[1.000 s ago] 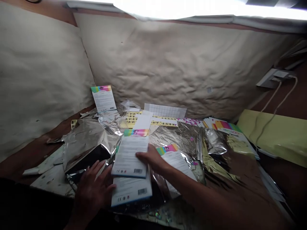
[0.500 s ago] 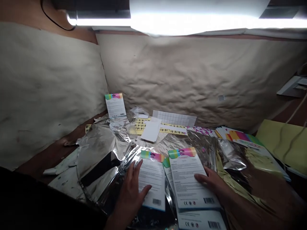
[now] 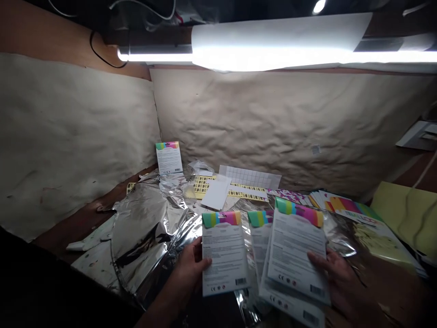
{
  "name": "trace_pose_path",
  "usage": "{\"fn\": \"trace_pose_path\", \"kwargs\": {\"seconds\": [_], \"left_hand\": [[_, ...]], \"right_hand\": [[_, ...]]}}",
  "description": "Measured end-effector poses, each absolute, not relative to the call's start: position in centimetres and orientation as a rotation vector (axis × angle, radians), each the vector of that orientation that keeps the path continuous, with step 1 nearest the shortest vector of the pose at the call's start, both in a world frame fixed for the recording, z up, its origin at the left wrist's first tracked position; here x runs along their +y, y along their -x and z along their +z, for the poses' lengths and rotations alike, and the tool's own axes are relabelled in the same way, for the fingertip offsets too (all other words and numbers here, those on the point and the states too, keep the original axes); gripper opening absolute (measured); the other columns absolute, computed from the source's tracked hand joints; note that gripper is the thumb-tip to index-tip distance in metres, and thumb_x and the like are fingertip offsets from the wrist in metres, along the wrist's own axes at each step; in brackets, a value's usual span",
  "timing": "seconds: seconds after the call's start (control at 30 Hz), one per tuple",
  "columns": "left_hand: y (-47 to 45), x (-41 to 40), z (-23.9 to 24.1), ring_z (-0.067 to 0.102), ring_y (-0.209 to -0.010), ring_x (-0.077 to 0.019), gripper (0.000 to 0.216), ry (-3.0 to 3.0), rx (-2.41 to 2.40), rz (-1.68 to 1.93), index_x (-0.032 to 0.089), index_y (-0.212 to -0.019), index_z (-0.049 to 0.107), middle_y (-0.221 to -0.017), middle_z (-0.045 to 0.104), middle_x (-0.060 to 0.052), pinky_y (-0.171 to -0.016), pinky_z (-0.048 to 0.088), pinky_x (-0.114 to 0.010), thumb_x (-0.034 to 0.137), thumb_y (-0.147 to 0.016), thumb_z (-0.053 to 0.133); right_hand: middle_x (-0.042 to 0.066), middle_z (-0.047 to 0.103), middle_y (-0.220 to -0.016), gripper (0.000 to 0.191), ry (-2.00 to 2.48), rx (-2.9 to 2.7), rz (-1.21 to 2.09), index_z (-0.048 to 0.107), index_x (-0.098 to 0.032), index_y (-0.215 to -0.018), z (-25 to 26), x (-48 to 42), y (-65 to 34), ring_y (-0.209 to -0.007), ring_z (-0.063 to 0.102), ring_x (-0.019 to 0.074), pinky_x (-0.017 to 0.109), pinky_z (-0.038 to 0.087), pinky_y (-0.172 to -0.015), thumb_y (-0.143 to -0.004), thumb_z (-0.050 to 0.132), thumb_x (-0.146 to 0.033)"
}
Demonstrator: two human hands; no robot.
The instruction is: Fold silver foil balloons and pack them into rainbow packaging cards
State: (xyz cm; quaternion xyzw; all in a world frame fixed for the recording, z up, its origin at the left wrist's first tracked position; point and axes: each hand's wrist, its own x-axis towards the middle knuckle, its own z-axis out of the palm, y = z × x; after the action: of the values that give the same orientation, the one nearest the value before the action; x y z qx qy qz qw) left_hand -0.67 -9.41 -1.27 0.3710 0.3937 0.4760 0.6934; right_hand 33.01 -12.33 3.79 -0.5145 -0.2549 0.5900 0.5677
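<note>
My left hand (image 3: 193,266) grips a white printed packet (image 3: 223,259) by its left edge, thumb on the front. The packet has a rainbow-coloured header with a hanging slot, small text and a barcode at the bottom. On the right, my right hand (image 3: 336,278) holds several similar packets (image 3: 297,255) in a loose fan, thumb across the top one's right edge. Its other fingers are hidden behind the stack. Crumpled silver foil sheeting (image 3: 146,228) lies beneath and to the left of both hands.
Another such packet (image 3: 170,158) leans upright in the back left corner. Behind my hands lie a white card (image 3: 216,193), yellow label sheets (image 3: 202,184) and a gridded sheet (image 3: 251,176). Colourful printed cards (image 3: 341,205) and yellow paper (image 3: 406,214) are at right. A tube light (image 3: 280,57) hangs above.
My left hand has closed on the left packet, which now stands lifted. My right hand has raised its packets and shifted them right, fanning them. The camera view has tilted up.
</note>
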Motion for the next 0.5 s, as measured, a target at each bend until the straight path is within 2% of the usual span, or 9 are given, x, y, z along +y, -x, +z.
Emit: {"fn": "trace_pose_path", "kwargs": {"seconds": [0.1, 0.2, 0.33, 0.5], "left_hand": [[0.5, -8.4, -0.4, 0.068, -0.104, -0.0320, 0.056, -0.685, 0.825, 1.051, 0.016, -0.127, 0.058, -0.113, 0.071, -0.014, -0.088, 0.056, -0.046, 0.020, -0.074, 0.076], [-0.1, -7.3, 0.1, 0.069, -0.103, -0.0301, 0.058, -0.623, 0.784, 1.058, 0.019, -0.131, 0.054, -0.112, 0.072, -0.012, -0.088, 0.055, -0.046, 0.017, -0.077, 0.073], [-2.7, -8.1, 0.2, 0.071, -0.098, -0.0308, 0.055, -0.617, 0.705, 0.996, 0.018, -0.127, 0.057, -0.103, 0.074, -0.012, -0.085, 0.056, -0.045, 0.015, -0.074, 0.072], [-4.7, -9.1, 0.6, 0.071, -0.097, -0.0297, 0.047, -0.831, 0.553, 0.851, 0.021, -0.125, 0.061, -0.110, 0.072, -0.014, -0.079, 0.057, -0.040, 0.029, -0.080, 0.073]], "right_hand": [[0.012, 0.071, -0.118, 0.080, 1.148, -0.640, 1.217, 0.051, -0.026, -0.138, 4.9, -12.1, -33.8, -0.108, 0.067, 0.0342, 0.046, 0.055, -0.093, -0.065, 0.084, -0.035], [0.009, 0.072, -0.117, 0.077, 1.116, -0.651, 1.162, 0.052, -0.030, -0.136, 5.1, -11.8, -33.4, -0.110, 0.066, 0.0320, 0.042, 0.056, -0.094, -0.066, 0.083, -0.037], [0.011, 0.072, -0.114, 0.073, 1.100, -0.673, 1.291, 0.055, -0.027, -0.133, 3.2, -11.1, -30.4, -0.106, 0.068, 0.0339, 0.046, 0.056, -0.091, -0.067, 0.082, -0.041], [0.015, 0.071, -0.117, 0.074, 1.097, -0.682, 1.520, 0.054, -0.023, -0.133, 0.4, -11.0, -27.2, -0.108, 0.066, 0.0385, 0.052, 0.056, -0.089, -0.068, 0.082, -0.044]]}}
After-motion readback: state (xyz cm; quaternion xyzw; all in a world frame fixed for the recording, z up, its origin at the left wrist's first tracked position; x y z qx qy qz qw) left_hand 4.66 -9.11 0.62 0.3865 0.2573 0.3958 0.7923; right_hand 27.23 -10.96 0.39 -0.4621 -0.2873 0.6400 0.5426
